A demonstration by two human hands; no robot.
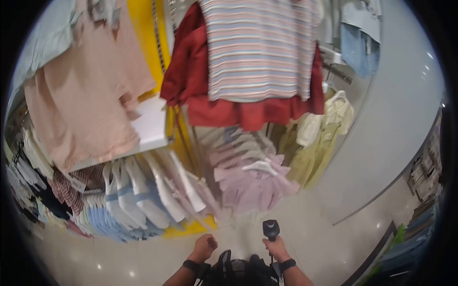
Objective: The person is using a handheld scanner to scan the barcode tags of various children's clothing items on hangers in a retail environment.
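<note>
Clothing hangs untouched on every rail, none of it lifted or pulled out. Our right hand has its fingers closed tight round the grip of a black scanner, held upright with its head toward the pink tops, well apart from them. Our left hand is curled into a fist, holding nothing we can see, beside a black bundle at our waist. A striped shirt and a red garment hang above, and blue-and-white tops crowd the left.
</note>
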